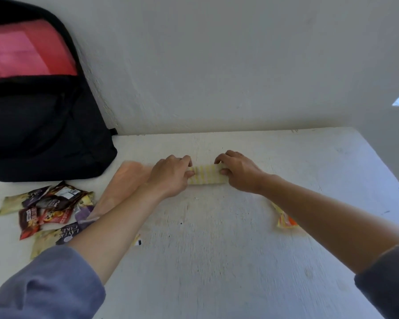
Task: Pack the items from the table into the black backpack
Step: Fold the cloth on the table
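A small folded cloth (206,174) with pale yellow and white stripes lies on the white table (217,249) near its far edge. My left hand (171,174) pinches its left end and my right hand (238,171) pinches its right end. The black backpack (44,125) stands at the far left against the wall, its top open and showing a pink-red lining (25,51). A pile of snack packets (48,208) lies in front of the backpack.
A beige cloth or pouch (122,185) lies under my left forearm. A yellow-orange packet (285,221) peeks out beneath my right forearm. The white wall (217,65) rises right behind the table, and the table's right edge runs diagonally at far right.
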